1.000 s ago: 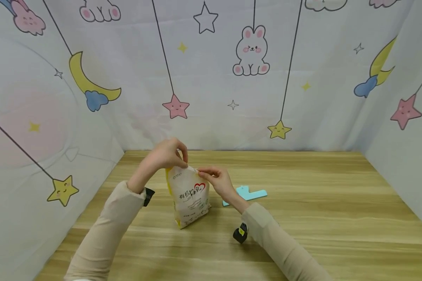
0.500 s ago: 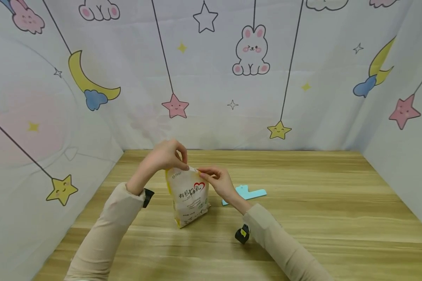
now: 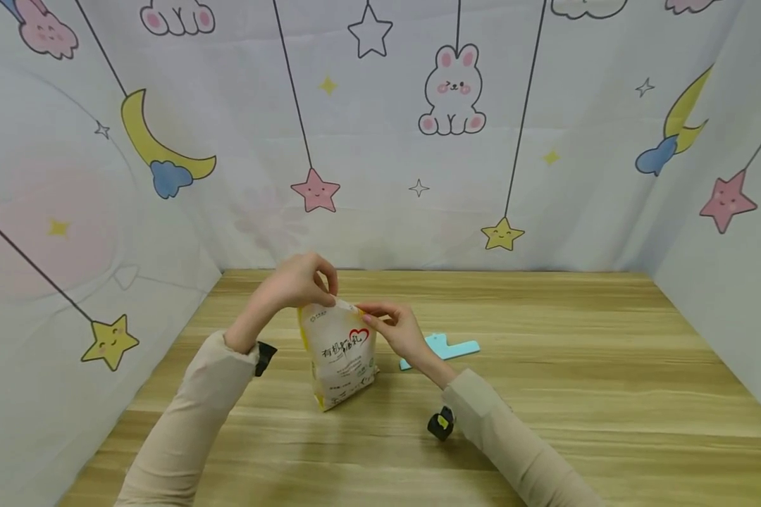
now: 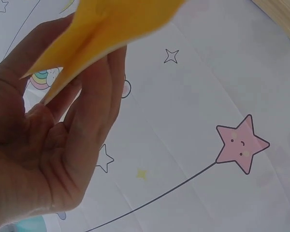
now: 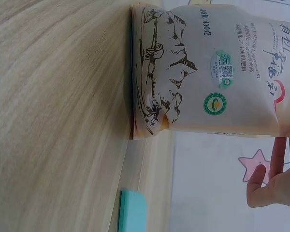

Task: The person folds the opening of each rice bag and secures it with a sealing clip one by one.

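A white food bag with yellow sides, dark lettering and a red heart stands upright on the wooden table. My left hand pinches its top edge from the left, thumb in front. From the right, the fingertips of my right hand pinch the upper right corner. In the left wrist view, the bag's yellow side folds inward between the fingers of the left hand. The right wrist view shows the printed front of the bag, with part of the right hand at its upper end.
A flat light blue plastic piece with a raised tab, shaped like a bag clip, lies on the table behind my right wrist. White curtains with printed stars, moons and rabbits enclose the back and both sides.
The left fingertips have shifted very slightly along the bag's top edge. My right forearm has edged a little to the right, while the bag and the blue piece stay in place.
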